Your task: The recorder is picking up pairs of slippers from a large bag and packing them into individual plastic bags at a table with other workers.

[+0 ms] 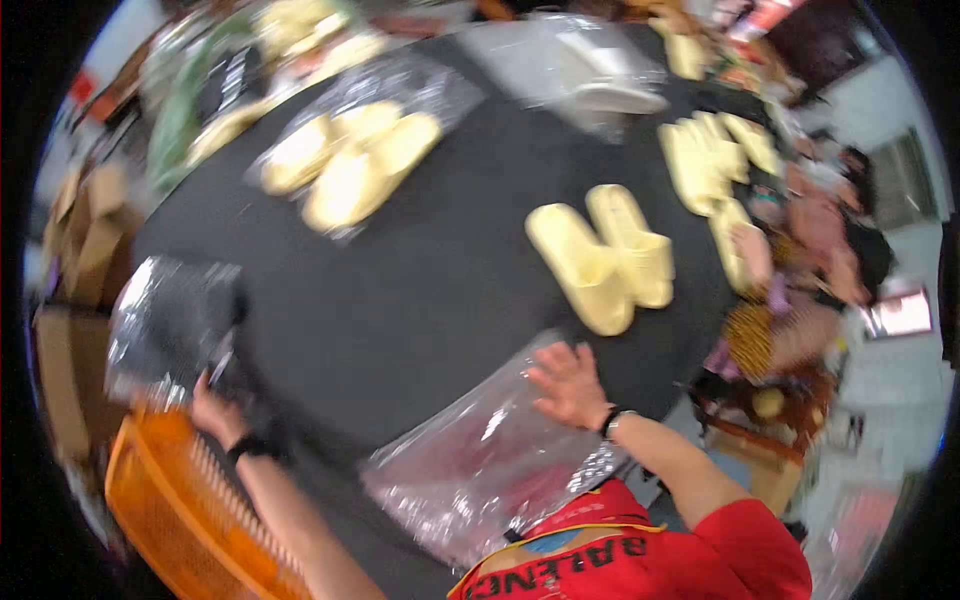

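My right hand (570,386) lies open, fingers spread, on the upper right part of a large clear plastic bag (480,440) at the table's near edge. Just beyond it, a pair of pale yellow slide slippers (605,265) sits side by side, toes toward me. At the left, my left hand (216,412) is at the lower edge of another clear plastic bag (175,325); blur and the bag hide most of its fingers, so its grip is unclear. Farther off, several yellow slippers (355,165) lie in a clear bag.
The round table has a black top (380,300). An orange plastic basket (180,500) stands at its near left. White slippers in plastic (610,85) lie at the far side. Loose yellow slippers (700,165) sit at the right, where another person's hand (750,250) reaches in. Cardboard boxes (75,380) stand left.
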Tool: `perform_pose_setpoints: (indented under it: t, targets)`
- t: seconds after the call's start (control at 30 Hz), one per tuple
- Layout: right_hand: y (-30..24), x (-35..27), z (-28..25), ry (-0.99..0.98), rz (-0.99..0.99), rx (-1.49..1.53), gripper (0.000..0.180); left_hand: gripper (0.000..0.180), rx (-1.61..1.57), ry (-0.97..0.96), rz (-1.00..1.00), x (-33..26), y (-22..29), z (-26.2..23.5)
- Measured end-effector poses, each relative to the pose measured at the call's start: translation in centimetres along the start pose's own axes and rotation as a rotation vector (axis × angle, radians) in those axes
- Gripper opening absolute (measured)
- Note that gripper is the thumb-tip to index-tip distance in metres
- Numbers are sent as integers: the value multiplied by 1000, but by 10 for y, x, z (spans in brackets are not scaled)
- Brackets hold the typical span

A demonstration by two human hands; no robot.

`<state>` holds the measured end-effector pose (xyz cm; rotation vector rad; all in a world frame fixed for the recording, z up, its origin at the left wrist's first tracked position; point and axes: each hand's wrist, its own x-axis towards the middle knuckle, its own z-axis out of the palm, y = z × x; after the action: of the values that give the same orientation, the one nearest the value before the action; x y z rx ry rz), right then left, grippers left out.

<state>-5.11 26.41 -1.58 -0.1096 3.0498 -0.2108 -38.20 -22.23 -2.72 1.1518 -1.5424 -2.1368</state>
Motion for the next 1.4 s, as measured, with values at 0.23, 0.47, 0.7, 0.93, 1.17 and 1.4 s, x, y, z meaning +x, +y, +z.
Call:
perform_pose_setpoints:
  t: [0.23, 0.47, 0.7, 0.93, 1.17, 1.4]
  targets:
    - [-6, 1, -10, -47, 36, 7, 51, 31, -328, -290, 234, -85, 62, -35]
    - [-12, 5, -9, 63, -18, 23, 50, 44, 507, -391, 925, -254, 107, -35]
    - [-12, 1, -9, 77, -27, 34, 48, 51, 1507, -810, 1217, -323, -23, -64]
    - [-7, -4, -4, 23, -23, -49, 47, 48, 845, -473, 440, -306, -66, -116]
    - [3, 0, 2, 60, -52, 49, 47, 81, 1056, -244, 232, -267, -81, -90]
    - [26, 11, -30, 133, 251, 630, 50, 96, 885, -213, 218, -249, -84, -74]
